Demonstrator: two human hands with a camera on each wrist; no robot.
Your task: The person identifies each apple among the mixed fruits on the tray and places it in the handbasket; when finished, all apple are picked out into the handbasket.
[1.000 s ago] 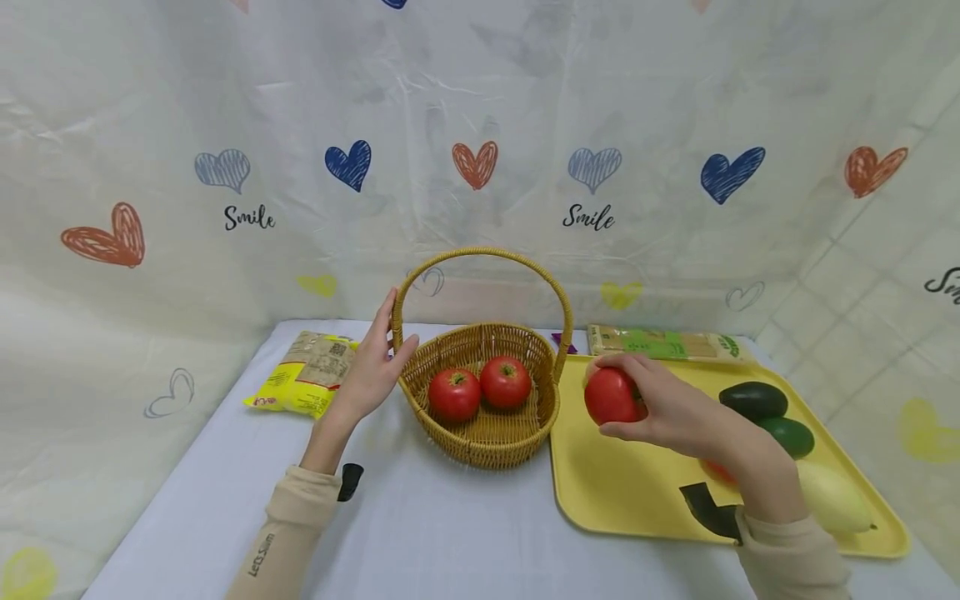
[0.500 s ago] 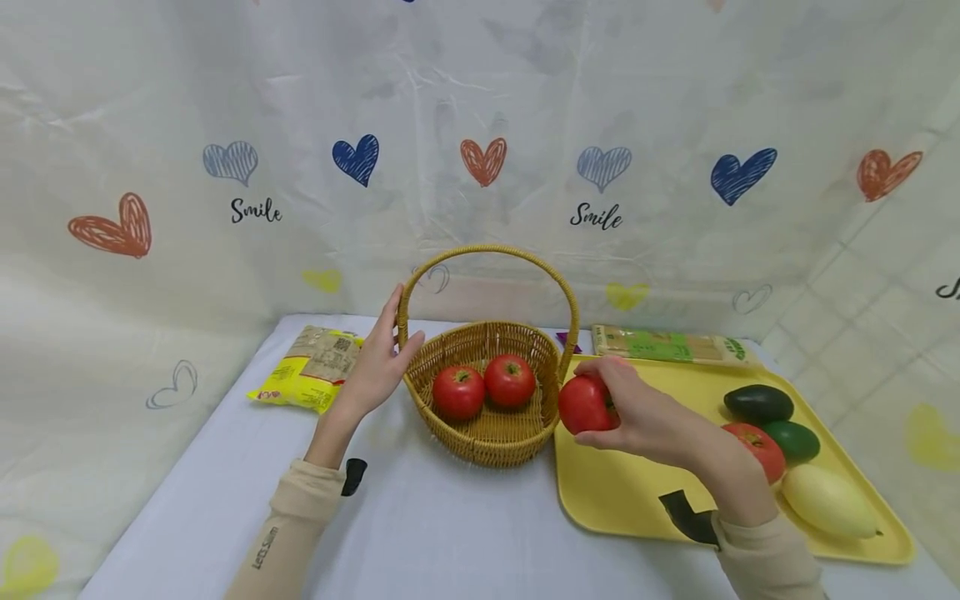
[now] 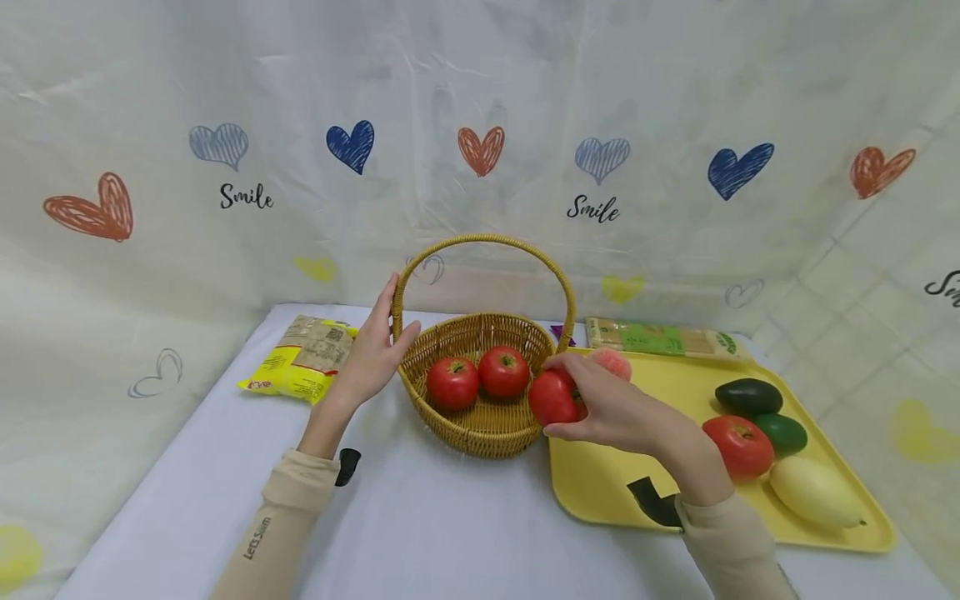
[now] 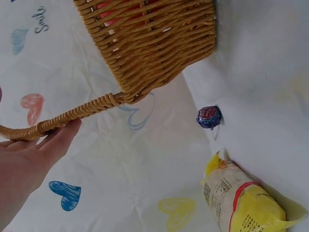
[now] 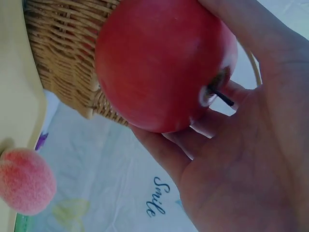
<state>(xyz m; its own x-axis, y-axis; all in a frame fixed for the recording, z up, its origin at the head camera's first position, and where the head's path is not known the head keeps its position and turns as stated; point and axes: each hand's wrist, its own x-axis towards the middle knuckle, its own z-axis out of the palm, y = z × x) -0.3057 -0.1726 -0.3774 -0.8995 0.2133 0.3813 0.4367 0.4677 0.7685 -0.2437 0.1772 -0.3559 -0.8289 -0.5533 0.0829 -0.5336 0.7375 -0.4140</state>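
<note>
My right hand [image 3: 607, 408] grips a red apple [image 3: 553, 397] at the right rim of the wicker basket [image 3: 487, 442]. In the right wrist view, thumb and fingers wrap the apple [image 5: 164, 67], its dark stem facing the palm. Two red tomatoes [image 3: 452, 383] with green tops lie side by side inside the basket. My left hand [image 3: 372, 354] rests with straight fingers against the left side of the arched handle [image 3: 483, 239]. The left wrist view shows those fingers [image 4: 60, 142] along the handle.
A yellow tray [image 3: 600, 492] on the right bears a tomato [image 3: 738, 447], a dark avocado [image 3: 748, 397], a green oval fruit [image 3: 782, 432], a pale yellow melon [image 3: 816, 493] and a peach [image 3: 612, 363]. Behind it lies a noodle packet [image 3: 663, 338]. A yellow bag [image 3: 303, 358] and wrapped lollipop [image 4: 209, 117] lie left.
My right hand has carried the apple leftward from over the tray to the basket's right rim, uncovering the peach and the tray's tomato. My left hand has stayed at the handle.
</note>
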